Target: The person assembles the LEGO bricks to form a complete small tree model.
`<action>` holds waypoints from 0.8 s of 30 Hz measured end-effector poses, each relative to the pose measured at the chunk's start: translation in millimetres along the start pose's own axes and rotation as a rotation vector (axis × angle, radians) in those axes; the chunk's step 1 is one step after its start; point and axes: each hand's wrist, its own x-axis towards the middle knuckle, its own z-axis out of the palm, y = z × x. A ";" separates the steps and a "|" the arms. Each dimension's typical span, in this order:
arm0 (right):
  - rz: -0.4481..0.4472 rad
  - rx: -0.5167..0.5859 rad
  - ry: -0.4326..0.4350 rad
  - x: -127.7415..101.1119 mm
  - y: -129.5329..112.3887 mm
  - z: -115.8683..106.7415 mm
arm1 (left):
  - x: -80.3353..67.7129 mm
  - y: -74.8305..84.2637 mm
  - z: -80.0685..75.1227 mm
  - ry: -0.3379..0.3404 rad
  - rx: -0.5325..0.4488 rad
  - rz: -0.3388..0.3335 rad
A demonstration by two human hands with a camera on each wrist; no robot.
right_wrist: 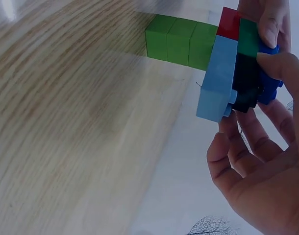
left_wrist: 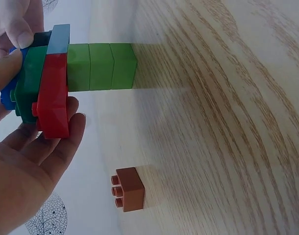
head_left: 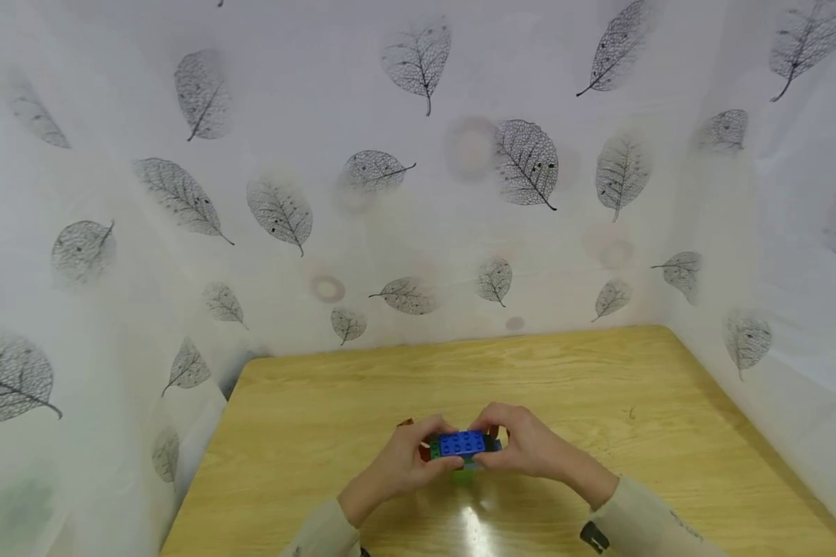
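Observation:
A toy-brick tower stands on the table, with a blue brick [head_left: 461,443] on top, studs up. Its narrow column of light green bricks [left_wrist: 101,67] bears a red brick [left_wrist: 55,93] and a light blue brick [right_wrist: 219,73] side by side. Above those lie a dark green brick [left_wrist: 32,78] and a black brick [right_wrist: 245,81], just under the blue one. My left hand [head_left: 418,449] pinches the blue brick's left end between thumb and fingers. At the other end, my right hand [head_left: 519,441] grips it likewise, thumb in front. Fingers partly hide the upper bricks.
A loose brown brick [left_wrist: 130,190] lies on the wooden table [head_left: 306,418], behind the left hand. White sheeting [head_left: 418,232] printed with leaves rises along the table's back and sides.

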 end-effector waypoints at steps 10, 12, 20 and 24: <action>0.086 0.030 0.001 -4.0 3.7 3.6 | -3.7 -2.4 4.1 0.038 -0.015 0.006; 0.093 0.031 0.010 -4.5 3.1 4.7 | -4.0 -2.7 4.3 0.044 -0.011 0.020; 0.099 0.046 0.045 -7.2 7.4 9.8 | -3.1 -1.4 2.2 0.046 0.037 0.072; 0.091 0.057 0.058 -7.6 8.1 10.5 | -1.8 -2.1 -3.4 0.041 -0.006 0.013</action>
